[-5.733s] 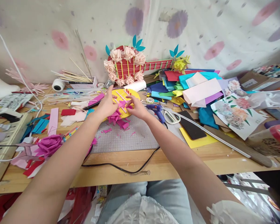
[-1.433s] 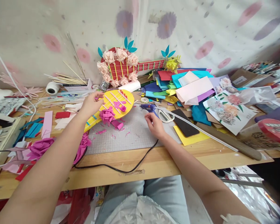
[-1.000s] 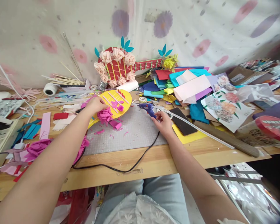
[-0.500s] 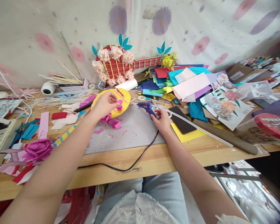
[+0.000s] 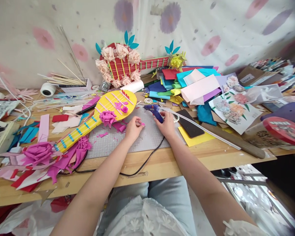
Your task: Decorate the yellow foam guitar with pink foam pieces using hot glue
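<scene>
My right hand [image 5: 168, 125] is wrapped round the handle of a blue hot glue gun [image 5: 155, 110], whose nozzle points left and a long clear glue stick [image 5: 201, 126] trails out behind. Just left of the gun, above the grey cutting mat [image 5: 147, 144], my left hand [image 5: 133, 129] pinches a small pink paper piece [image 5: 143, 124] at the fingertips. A yellow paper instrument [image 5: 105, 105] lies slantwise to the left, with pink strips, blue bands on its neck and a magenta paper flower [image 5: 107, 118] on its body. Magenta scraps [image 5: 119, 127] sit beside it.
A red paper guitar [image 5: 118, 68] with pale roses leans against the wall. Coloured paper sheets [image 5: 199, 88] pile up behind. A black phone [image 5: 190, 126] and a wooden stick [image 5: 236, 139] lie right. The black cord [image 5: 147, 164] crosses the table front; a magenta rose [image 5: 39, 152] lies left.
My left hand has moved right and toward me, from over the yellow instrument to beside the glue gun, with a pink piece now showing in its fingers. My right hand still holds the gun.
</scene>
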`<state>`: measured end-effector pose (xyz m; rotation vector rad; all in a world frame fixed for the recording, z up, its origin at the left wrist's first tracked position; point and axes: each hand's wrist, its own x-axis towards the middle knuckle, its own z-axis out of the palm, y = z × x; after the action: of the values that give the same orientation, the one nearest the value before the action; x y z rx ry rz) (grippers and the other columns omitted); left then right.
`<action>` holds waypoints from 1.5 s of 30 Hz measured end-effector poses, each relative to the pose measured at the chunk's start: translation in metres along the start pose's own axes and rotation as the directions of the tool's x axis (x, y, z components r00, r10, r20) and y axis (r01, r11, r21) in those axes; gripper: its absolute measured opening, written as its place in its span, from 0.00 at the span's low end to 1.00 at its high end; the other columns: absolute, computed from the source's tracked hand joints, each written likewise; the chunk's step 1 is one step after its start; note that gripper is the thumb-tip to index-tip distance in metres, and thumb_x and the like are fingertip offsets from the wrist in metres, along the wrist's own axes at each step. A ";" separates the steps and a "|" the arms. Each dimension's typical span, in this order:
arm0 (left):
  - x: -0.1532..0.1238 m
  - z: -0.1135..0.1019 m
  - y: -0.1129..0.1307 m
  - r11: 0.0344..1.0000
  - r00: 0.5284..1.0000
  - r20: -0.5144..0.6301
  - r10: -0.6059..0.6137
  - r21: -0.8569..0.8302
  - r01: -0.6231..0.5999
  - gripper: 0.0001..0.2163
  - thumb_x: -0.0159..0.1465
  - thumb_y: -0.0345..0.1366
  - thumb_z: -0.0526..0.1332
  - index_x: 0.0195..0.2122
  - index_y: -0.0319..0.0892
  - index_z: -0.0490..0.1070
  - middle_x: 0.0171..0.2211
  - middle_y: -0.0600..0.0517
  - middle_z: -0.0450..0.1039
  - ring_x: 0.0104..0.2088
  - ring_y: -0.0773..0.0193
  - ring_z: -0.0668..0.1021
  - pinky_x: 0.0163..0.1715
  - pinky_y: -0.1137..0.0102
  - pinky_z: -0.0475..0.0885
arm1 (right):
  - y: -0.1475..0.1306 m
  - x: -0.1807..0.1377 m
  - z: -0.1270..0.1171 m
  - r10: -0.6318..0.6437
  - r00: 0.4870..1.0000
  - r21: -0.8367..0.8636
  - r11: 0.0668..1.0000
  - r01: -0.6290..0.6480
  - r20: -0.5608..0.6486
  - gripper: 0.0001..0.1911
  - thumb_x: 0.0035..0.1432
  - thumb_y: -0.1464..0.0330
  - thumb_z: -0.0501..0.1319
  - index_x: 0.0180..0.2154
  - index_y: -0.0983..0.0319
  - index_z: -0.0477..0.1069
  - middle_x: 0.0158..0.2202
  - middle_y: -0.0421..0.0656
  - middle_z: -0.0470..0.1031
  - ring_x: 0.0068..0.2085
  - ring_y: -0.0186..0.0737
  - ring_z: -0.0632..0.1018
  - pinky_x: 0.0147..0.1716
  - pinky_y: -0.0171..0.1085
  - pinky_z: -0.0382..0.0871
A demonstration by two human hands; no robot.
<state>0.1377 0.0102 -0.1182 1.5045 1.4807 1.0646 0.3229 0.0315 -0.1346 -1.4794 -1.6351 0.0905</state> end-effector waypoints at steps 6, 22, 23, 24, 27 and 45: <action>-0.003 0.003 -0.005 0.997 0.999 -0.047 0.008 -0.073 -0.011 0.18 0.52 0.28 0.66 0.40 0.44 0.62 0.38 0.51 0.71 0.29 0.68 0.76 0.34 0.69 0.72 | -0.021 -0.007 -0.005 -0.006 1.000 0.087 0.996 0.007 -0.005 0.08 0.56 0.65 0.56 0.38 0.60 0.66 0.35 0.48 0.73 0.40 0.47 0.73 0.43 0.49 0.67; 0.000 0.004 -0.012 0.977 0.996 -0.068 0.066 -0.199 -0.078 0.23 0.48 0.25 0.67 0.45 0.42 0.62 0.37 0.52 0.71 0.28 0.70 0.76 0.28 0.73 0.71 | -0.035 -0.001 0.033 0.121 0.821 0.550 0.687 -0.474 0.558 0.13 0.48 0.72 0.61 0.39 0.59 0.64 0.28 0.37 0.75 0.31 0.37 0.78 0.38 0.40 0.73; 0.000 0.004 -0.013 0.972 0.996 -0.068 0.062 -0.223 -0.076 0.21 0.50 0.25 0.65 0.44 0.42 0.63 0.35 0.52 0.72 0.29 0.69 0.77 0.28 0.73 0.71 | -0.034 -0.001 0.033 0.131 0.824 0.563 0.671 -0.482 0.551 0.13 0.48 0.72 0.61 0.38 0.58 0.64 0.28 0.37 0.75 0.31 0.37 0.78 0.38 0.40 0.73; 0.001 0.004 -0.013 0.968 0.996 -0.072 0.054 -0.241 -0.070 0.19 0.51 0.25 0.64 0.44 0.42 0.63 0.34 0.52 0.72 0.29 0.69 0.77 0.29 0.73 0.72 | -0.034 -0.002 0.034 0.139 0.828 0.572 0.660 -0.487 0.544 0.13 0.48 0.72 0.61 0.38 0.58 0.64 0.28 0.37 0.75 0.32 0.36 0.78 0.38 0.39 0.74; 0.003 0.004 -0.013 0.964 0.995 -0.103 0.015 -0.262 -0.042 0.15 0.53 0.24 0.62 0.41 0.42 0.64 0.29 0.54 0.73 0.28 0.69 0.77 0.30 0.72 0.72 | -0.034 -0.002 0.037 0.151 0.836 0.575 0.661 -0.482 0.527 0.13 0.48 0.72 0.61 0.38 0.58 0.65 0.28 0.36 0.75 0.32 0.36 0.78 0.40 0.39 0.73; 0.003 0.005 -0.018 0.974 0.958 -0.286 0.024 -0.210 -0.087 0.11 0.53 0.27 0.61 0.38 0.43 0.65 0.28 0.55 0.72 0.28 0.68 0.75 0.31 0.71 0.70 | -0.017 0.011 -0.024 0.265 0.950 0.021 0.962 -0.272 0.164 0.15 0.53 0.57 0.61 0.35 0.62 0.75 0.29 0.44 0.77 0.33 0.43 0.77 0.37 0.42 0.69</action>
<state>0.1351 0.0143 -0.1367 1.2836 1.4568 1.4774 0.3266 0.0240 -0.1047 -1.6905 -1.5351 0.4043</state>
